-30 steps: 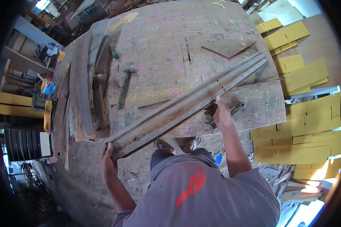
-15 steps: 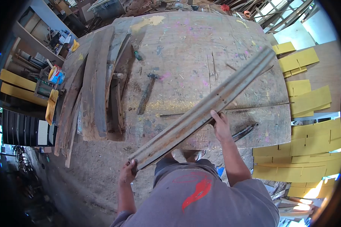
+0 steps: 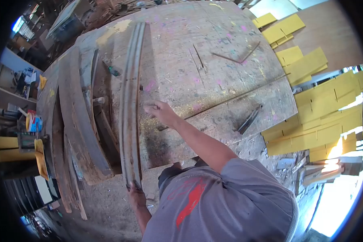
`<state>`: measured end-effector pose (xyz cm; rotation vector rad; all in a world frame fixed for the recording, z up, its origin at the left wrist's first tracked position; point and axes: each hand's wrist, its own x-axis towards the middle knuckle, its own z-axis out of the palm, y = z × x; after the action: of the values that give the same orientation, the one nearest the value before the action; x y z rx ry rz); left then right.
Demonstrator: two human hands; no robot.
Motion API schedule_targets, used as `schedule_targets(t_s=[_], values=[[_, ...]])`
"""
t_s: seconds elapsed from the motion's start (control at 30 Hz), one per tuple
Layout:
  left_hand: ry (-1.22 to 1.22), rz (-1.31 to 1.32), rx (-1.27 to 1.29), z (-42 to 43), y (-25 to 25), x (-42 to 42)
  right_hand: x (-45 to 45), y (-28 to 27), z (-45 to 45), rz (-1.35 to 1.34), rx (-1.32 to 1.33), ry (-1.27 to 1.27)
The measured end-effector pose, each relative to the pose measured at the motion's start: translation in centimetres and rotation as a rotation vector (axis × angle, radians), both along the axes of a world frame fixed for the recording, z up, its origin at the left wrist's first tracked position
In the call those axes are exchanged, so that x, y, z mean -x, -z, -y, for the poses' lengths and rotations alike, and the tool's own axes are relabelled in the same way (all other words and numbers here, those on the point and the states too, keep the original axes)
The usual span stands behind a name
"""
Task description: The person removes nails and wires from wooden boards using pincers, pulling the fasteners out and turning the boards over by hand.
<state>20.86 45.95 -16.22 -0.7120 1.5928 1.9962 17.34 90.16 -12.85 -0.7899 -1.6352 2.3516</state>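
A long, weathered board with grooves along its face (image 3: 130, 97) lies lengthwise over the worktable, its near end sticking out past the front edge. My left hand (image 3: 136, 197) grips that near end. To the right of the board, my right hand (image 3: 157, 111) is off it, slightly blurred, fingers loosely bent and apart with nothing visible in them. A small dark bit shows at the board's right edge; the hammer seen earlier is otherwise hidden. Beneath my right forearm runs a thin rod (image 3: 230, 99) across the tabletop.
Old planks (image 3: 78, 117) are stacked on the left of the worktable (image 3: 177, 44). A dark metal tool (image 3: 251, 119) lies near the front right, a bent strip (image 3: 240, 61) farther back. Yellow panels (image 3: 326, 109) stand along the right. A paint bucket (image 3: 33, 122) is at left.
The board has swung from a diagonal to nearly straight ahead and moved left, now over the hammer's place. My right hand has let go of it; my left hand still holds the near end.
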Motion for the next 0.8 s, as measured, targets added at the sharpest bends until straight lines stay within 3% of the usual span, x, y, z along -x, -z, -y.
schedule_targets(t_s=[0.1, 0.23, 0.27, 0.37, 0.47, 0.57, 0.6, 0.63, 0.7, 0.8], values=[[0.028, -0.156, -0.039, -1.6, 0.2, 3.0, -5.2, 0.0, -0.9, 0.223, -0.503, 0.105], [0.175, -0.086, 0.215, -0.5, -0.1, 5.9, -16.1, 3.1, -6.2, 0.733, -0.827, 0.546], [0.384, -0.04, 0.357, 0.5, -0.2, 6.9, -18.6, 2.7, -7.8, 0.9, -0.86, 0.602], [1.328, -0.085, 1.348, -0.9, -6.3, 9.0, -23.7, 4.7, -11.9, 1.107, -0.735, 0.663], [0.992, 0.037, 1.066, -4.4, -9.6, 9.2, -24.4, 7.4, -14.4, 1.161, -0.741, 0.667], [1.12, -0.463, 1.077, -12.4, -12.3, 7.0, -23.4, 5.6, -15.2, 0.941, -0.513, 0.681], [1.106, -0.663, 0.979, -15.2, -12.0, 5.9, -23.2, 6.7, -15.5, 0.939, -0.556, 0.724], [1.087, -0.86, 0.874, -17.8, -10.8, 4.8, -23.1, 9.6, -15.9, 0.938, -0.599, 0.767], [1.147, -1.328, 0.81, -22.5, -7.0, 3.5, -22.8, 9.8, -16.2, 0.846, -0.581, 0.807], [1.188, -1.497, 0.837, -30.9, -7.9, -0.2, -22.6, 6.5, -16.5, 0.627, -0.416, 0.789]])
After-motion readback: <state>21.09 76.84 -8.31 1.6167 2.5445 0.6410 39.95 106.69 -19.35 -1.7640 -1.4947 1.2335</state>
